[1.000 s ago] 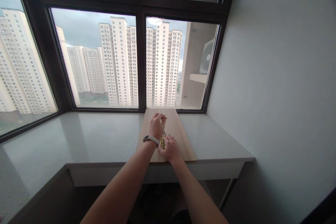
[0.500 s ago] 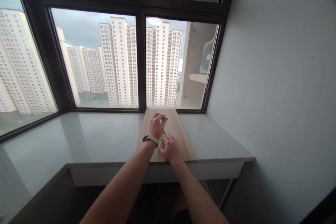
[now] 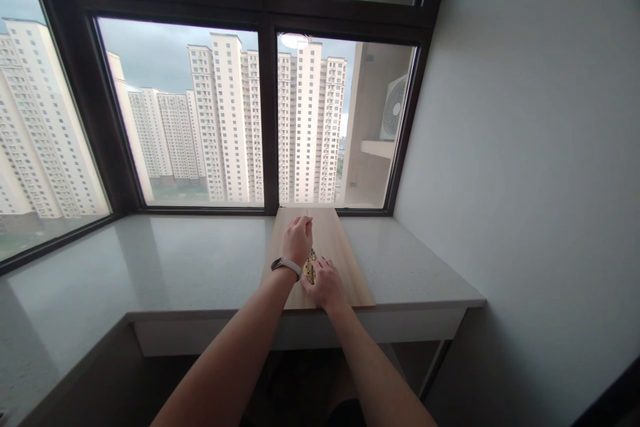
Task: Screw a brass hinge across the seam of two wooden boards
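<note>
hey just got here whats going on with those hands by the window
A person is working on a wooden board on the counter below the window. The right hand rests on a gold, dark-patterned piece lying on the board. The left hand, with a band on its wrist, is farther forward over the board, its fingers drawn together; what they hold, if anything, is hidden.

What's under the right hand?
A gold-and-black patterned thing peeks out on the left side of the right hand, above the wooden board. The hand covers the rest, so its whole shape can't be seen.
</note>
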### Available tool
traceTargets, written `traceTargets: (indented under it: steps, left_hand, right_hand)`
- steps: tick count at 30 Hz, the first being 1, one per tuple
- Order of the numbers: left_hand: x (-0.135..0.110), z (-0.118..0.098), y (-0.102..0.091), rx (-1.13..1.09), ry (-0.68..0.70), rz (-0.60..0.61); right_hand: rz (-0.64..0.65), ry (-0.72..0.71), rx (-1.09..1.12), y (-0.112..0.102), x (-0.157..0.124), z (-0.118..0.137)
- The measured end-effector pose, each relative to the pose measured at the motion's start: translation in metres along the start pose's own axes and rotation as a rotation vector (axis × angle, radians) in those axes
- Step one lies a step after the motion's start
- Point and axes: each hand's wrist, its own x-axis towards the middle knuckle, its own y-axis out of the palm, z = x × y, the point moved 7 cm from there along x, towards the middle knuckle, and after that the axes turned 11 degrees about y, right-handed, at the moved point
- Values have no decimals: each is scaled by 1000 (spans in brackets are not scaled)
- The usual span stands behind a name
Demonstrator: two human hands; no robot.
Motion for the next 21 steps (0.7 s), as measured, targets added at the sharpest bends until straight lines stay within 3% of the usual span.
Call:
traceTargets:
  steps: [7, 21]
  left_hand:
    - [2, -4, -9, 53, 39, -14]
    - [-2, 5, -7, 19, -46, -33]
  right_hand:
    - [13, 14, -20, 1, 0, 0]
    - [0, 2, 2, 0, 0, 0]
